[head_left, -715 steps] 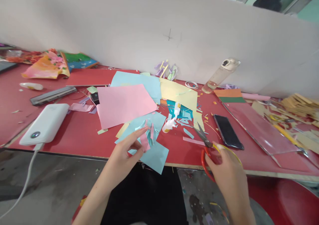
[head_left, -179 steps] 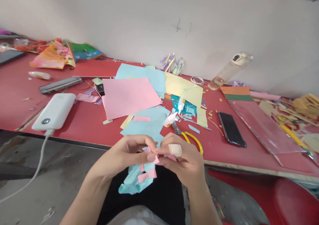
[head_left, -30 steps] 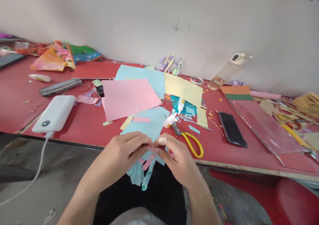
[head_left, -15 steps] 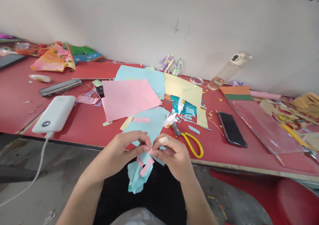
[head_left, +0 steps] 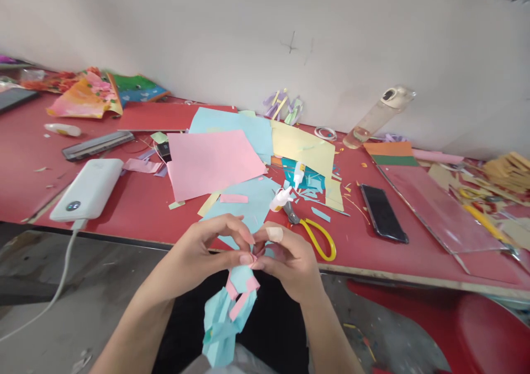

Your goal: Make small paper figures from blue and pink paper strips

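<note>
Your left hand [head_left: 215, 250] and right hand [head_left: 287, 255] pinch the paper figure [head_left: 223, 314] by its far tip; likely light, easily creased: hold gently.

The blue-and-pink paper piece [head_left: 226, 330] is partly hidden by fingertips [head_left: 245, 259], the scissors [head_left: 292, 214] by a glue bottle [head_left: 280, 199]; the red seat [head_left: 492, 330] is cut off.

On the red table [head_left: 144, 219], a white power bank [head_left: 91, 186] is placed at the left, and a white cable [head_left: 68, 274] is plugged into its near end. At the right, a black phone [head_left: 383, 214] is laid beside a clear folder [head_left: 447, 214]. A bottle [head_left: 372, 121] is stood near the wall [head_left: 186, 43], on which a small cross [head_left: 291, 46] is drawn. A red seat [head_left: 488, 330] is partly seen at the lower right.
</note>
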A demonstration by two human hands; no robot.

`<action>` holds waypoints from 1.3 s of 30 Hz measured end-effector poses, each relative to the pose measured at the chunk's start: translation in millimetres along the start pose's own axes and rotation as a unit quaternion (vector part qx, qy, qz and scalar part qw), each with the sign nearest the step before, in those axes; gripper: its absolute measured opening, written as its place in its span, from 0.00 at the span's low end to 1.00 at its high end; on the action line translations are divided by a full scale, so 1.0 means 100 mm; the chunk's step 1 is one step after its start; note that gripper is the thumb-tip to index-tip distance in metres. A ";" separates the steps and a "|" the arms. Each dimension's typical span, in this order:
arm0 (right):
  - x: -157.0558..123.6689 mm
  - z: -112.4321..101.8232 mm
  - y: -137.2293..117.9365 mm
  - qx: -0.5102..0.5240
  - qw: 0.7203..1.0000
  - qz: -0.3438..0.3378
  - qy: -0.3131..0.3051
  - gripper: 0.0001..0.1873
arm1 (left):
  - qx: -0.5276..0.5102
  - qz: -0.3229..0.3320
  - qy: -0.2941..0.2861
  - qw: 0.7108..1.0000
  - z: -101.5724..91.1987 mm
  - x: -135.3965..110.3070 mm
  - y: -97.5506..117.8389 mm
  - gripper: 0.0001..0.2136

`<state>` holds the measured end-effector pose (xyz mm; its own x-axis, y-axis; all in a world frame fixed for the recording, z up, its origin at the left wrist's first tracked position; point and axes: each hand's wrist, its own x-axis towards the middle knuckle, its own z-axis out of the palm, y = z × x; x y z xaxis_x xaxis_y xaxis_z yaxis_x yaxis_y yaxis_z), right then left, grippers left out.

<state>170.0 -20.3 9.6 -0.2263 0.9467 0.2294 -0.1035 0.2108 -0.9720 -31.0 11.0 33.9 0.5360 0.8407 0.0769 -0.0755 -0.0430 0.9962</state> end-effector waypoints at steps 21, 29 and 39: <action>-0.05 0.03 -0.04 -0.046 0.995 -0.012 0.091 0.08 | 0.062 -0.025 0.328 0.942 -0.30 -0.19 -0.18 0.07; -0.06 0.12 -0.11 -0.121 0.987 -0.019 0.105 0.05 | 0.365 0.190 0.156 0.898 0.16 -0.33 0.12 0.11; -0.10 0.12 -0.18 -0.120 0.985 0.035 0.115 0.05 | 0.309 0.167 0.124 0.928 0.24 -0.21 0.10 0.08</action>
<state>162.4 -37.0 25.5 0.0044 0.9854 0.1699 0.1421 0.1676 -0.9756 -23.2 -19.8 43.0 0.3546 0.8194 0.4505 0.3349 -0.5611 0.7570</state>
